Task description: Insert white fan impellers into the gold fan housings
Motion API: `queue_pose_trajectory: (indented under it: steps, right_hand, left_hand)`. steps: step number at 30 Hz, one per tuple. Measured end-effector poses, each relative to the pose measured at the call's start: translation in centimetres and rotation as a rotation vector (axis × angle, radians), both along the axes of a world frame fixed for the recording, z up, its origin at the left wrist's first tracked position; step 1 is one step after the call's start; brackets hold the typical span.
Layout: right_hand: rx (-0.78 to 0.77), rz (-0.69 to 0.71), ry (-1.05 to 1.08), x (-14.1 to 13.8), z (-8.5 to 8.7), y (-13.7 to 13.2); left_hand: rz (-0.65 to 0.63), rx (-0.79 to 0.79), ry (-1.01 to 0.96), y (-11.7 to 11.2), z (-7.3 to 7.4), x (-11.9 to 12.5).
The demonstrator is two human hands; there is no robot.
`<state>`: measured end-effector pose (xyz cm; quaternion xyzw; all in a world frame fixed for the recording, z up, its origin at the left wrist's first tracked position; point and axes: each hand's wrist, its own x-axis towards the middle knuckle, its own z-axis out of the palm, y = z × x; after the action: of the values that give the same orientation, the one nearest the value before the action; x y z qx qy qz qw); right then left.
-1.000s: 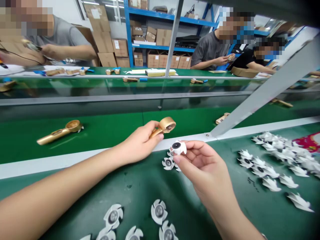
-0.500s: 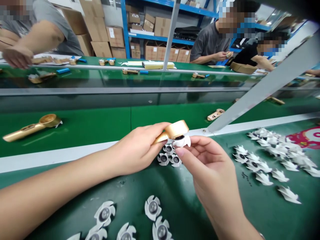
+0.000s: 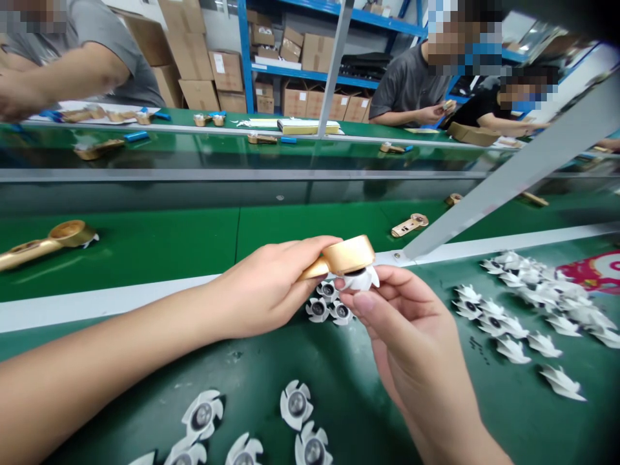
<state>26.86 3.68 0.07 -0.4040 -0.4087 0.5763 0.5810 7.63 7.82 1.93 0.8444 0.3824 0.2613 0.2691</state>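
My left hand [image 3: 271, 287] is closed round the thin handle of a gold fan housing [image 3: 351, 255], whose round head sticks out to the right. Under that head sits a white fan blade [image 3: 364, 279], pinched between the thumb and fingers of my right hand [image 3: 421, 336]. The blade is against the head's underside; whether it is seated there I cannot tell. Just below my hands, several white fan blades [image 3: 317, 310] lie on the green tabletop [image 3: 261, 368]. More loose blades [image 3: 296, 403] are scattered nearer to me.
A heap of white fan blades [image 3: 542, 290] lies on the right. Beyond the white rail [image 3: 159, 294], a green belt carries gold housings [image 3: 72, 234]. A slanted grey post [image 3: 504, 161] rises at right. Co-workers [image 3: 411, 84] are at the far belt.
Both hands have shifted slightly right with the fan housing and blade. Housings on the near belt have slid left, and those on the far belt have moved right.
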Motion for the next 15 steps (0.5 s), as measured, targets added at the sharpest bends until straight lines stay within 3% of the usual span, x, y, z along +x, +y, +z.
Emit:
queue_pose_trajectory:
  steps: [7, 12, 15]
  right_hand:
    - [-0.036, -0.068, 0.025, 0.0, -0.1, -0.2]
    - [-0.177, 0.041, -0.028, 0.2, 0.1, 1.1]
    - [-0.178, 0.030, -0.228, -0.1, 0.0, 0.0]
  left_hand:
    - [0.076, 0.168, 0.193, -0.1, -1.6, -0.1]
    - [0.092, 0.192, 0.307, 0.8, -2.0, -0.3]
    - [0.241, 0.165, 0.444, 2.9, -2.8, -1.8]
